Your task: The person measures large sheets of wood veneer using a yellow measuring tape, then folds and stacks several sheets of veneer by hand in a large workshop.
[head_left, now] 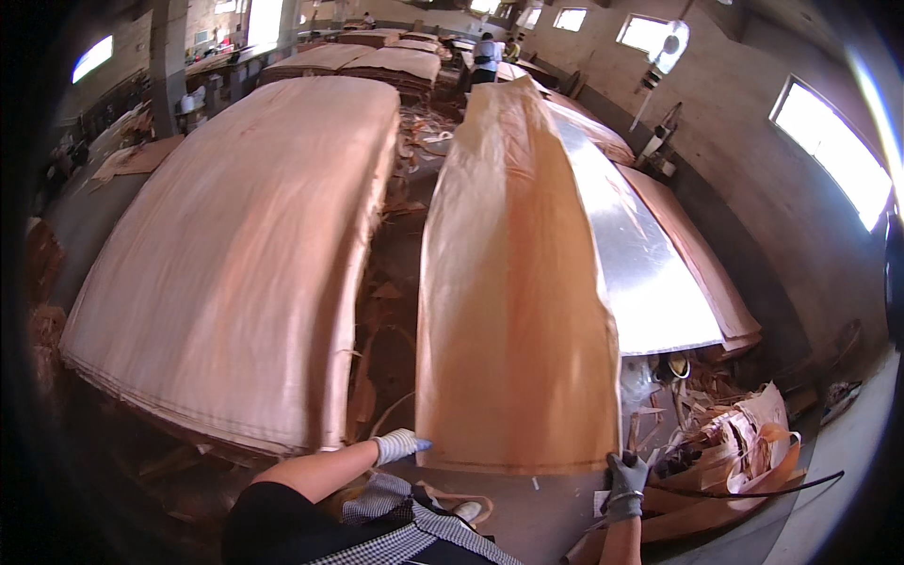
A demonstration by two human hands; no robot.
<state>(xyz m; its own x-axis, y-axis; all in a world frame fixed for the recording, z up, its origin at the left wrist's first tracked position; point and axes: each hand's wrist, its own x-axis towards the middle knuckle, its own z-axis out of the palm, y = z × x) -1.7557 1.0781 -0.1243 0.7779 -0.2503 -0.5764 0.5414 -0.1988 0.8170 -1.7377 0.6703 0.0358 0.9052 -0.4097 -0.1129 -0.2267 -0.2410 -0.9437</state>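
A long sheet of wood veneer (508, 311), pale on its left and orange-brown down the middle and right, stretches away in front of me. My left hand (400, 445), in a white and blue glove, grips its near left corner. At the near right corner my right hand (625, 482), in a grey glove, is closed on the edge. The sheet's far end narrows and looks ragged. Beneath its right side shows a shiny metal-topped table (650, 273). To the left lies a tall stack of veneer sheets (235, 254), beside my left forearm.
Veneer scraps (428, 132) litter the floor of the gap between stack and table. A bundle of torn veneer (734, 443) lies at my right. More veneer stacks (395, 64) stand farther back. A person (486, 58) is beyond the sheet's far end. A fan (670, 45) hangs near the right wall.
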